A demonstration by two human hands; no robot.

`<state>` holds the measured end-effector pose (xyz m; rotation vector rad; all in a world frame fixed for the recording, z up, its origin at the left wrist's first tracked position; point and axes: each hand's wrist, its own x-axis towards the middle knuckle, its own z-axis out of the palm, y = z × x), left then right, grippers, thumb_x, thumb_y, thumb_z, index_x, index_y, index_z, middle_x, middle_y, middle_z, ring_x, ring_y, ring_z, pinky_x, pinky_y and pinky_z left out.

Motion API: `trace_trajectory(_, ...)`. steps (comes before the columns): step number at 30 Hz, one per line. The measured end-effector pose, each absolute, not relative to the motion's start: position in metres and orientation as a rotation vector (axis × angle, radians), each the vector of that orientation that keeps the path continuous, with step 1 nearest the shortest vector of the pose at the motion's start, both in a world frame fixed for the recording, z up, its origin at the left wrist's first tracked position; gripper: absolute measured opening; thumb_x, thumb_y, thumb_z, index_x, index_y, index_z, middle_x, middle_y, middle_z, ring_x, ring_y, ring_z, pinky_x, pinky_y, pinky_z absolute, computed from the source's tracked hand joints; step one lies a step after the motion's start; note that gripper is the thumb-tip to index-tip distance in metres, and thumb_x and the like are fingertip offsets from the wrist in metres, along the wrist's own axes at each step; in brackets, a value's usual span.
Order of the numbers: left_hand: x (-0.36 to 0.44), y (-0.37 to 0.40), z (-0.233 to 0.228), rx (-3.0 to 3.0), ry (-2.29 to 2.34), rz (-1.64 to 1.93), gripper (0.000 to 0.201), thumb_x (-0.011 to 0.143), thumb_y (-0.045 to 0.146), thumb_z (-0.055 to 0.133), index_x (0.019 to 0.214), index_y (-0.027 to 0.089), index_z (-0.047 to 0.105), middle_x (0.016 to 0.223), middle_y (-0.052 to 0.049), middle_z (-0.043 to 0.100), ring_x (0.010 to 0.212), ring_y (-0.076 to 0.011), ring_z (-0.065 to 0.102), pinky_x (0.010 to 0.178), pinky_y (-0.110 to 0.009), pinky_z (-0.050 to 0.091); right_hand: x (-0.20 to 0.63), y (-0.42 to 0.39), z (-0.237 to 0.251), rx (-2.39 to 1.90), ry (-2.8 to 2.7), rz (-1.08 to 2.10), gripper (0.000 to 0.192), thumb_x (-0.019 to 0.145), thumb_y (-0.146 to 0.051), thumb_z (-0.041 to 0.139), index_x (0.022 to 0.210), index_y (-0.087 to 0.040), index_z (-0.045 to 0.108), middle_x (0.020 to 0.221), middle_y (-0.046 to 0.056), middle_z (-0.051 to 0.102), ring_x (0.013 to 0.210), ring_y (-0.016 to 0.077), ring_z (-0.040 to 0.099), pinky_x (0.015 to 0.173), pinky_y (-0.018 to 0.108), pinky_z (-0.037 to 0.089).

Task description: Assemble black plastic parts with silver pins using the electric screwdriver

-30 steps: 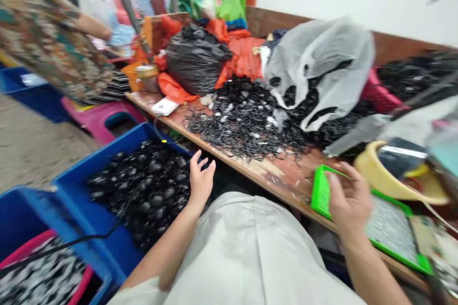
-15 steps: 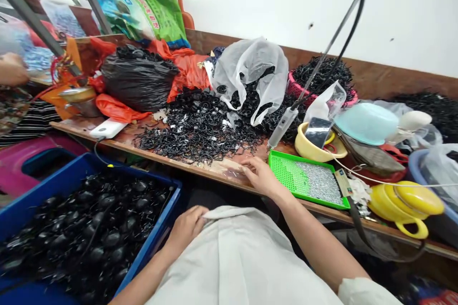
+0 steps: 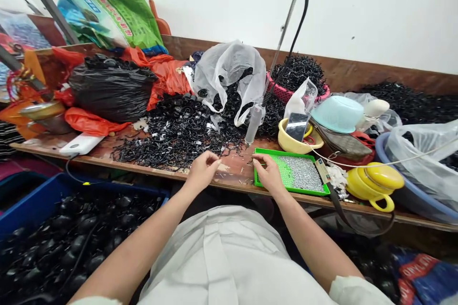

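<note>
Green plastic forms the shallow tray (image 3: 286, 188), which lies on the front edge of a worn wooden bench (image 3: 234, 171) and holds a layer of small silver screws (image 3: 302, 172). The right hand (image 3: 267, 173) rests on the left end of this tray, with fingers bent and close together near the tray's corner; whether they pinch a screw I cannot tell. The left hand (image 3: 202, 170) is left of the tray, on the bare wood, with fingertips drawn together at the edge of a heap of black plastic parts (image 3: 179, 133); if something is between them, it is too small to see.

Just behind the tray hangs a power screwdriver (image 3: 253, 124) on a cable, its tip close above the bench. Behind the tray to the right stands a yellow bowl (image 3: 286, 140) with a phone (image 3: 296, 126) inside, and further right a yellow pitcher (image 3: 374, 183). Behind the heap lies a clear plastic bag (image 3: 229, 69), and left of it a black bag (image 3: 110, 88) and orange bags (image 3: 168, 74). A white wall (image 3: 358, 9) closes the room behind the bench. Far left of the tray, below the bench, a blue crate (image 3: 43, 198) holds rounded black pieces.
</note>
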<state>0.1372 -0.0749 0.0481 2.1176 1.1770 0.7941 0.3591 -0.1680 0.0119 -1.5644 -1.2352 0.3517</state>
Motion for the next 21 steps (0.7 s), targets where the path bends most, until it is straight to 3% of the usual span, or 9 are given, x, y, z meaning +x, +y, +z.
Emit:
trace_trajectory(7,0.223,-0.034,0.030,2.242,1.223,0.677,0.011,0.082,0.026,0.061,0.078,0.016,0.061,0.089,-0.008,0.063,0.090,-0.0210,0.058,0.086,-0.037,0.043,0.361,-0.174,0.010,-1.567,-1.139,0.353,0.027,0.085,-0.036,0.054,0.100,-0.018,0.069,0.093,0.008,0.068,0.080,0.0188,0.062,0.071,0.032,0.050)
trace_trajectory(11,0.230,-0.029,0.025,2.261,1.199,0.616,0.015,0.086,0.029,0.059,0.085,0.014,0.060,0.095,-0.007,0.061,0.092,-0.0197,0.057,0.086,-0.039,0.044,0.359,-0.174,0.009,-1.549,-1.123,0.387,0.027,0.087,-0.037,0.053,0.100,-0.019,0.067,0.089,0.007,0.070,0.078,0.0191,0.064,0.070,0.032,0.052)
trace_trajectory(15,0.217,-0.027,0.029,2.261,1.117,0.643,0.008,0.083,0.019,0.057,0.076,0.016,0.056,0.091,-0.011,0.060,0.095,-0.0235,0.055,0.090,-0.040,0.041,0.354,-0.175,0.014,-1.539,-1.084,0.443,0.024,0.088,-0.036,0.054,0.100,-0.020,0.067,0.088,0.007,0.069,0.078,0.0196,0.064,0.070,0.033,0.052)
trace_trajectory(18,0.202,-0.035,0.037,2.209,1.052,0.690,0.012,0.090,0.023,0.047,0.081,0.018,0.054,0.089,-0.007,0.060,0.090,-0.0194,0.056,0.085,-0.035,0.044,0.344,-0.174,0.023,-1.525,-1.069,0.466,0.023,0.089,-0.035,0.054,0.101,-0.021,0.067,0.089,0.006,0.067,0.079,0.0189,0.062,0.072,0.033,0.051)
trace_trajectory(21,0.185,-0.055,0.045,1.814,0.893,0.728,0.016,0.091,0.034,0.047,0.087,0.019,0.050,0.080,-0.001,0.058,0.072,-0.0131,0.056,0.068,-0.026,0.047,0.323,-0.169,0.035,-1.426,-1.072,0.622,0.025,0.089,-0.036,0.056,0.108,-0.022,0.065,0.094,0.006,0.065,0.082,0.0182,0.061,0.073,0.031,0.052)
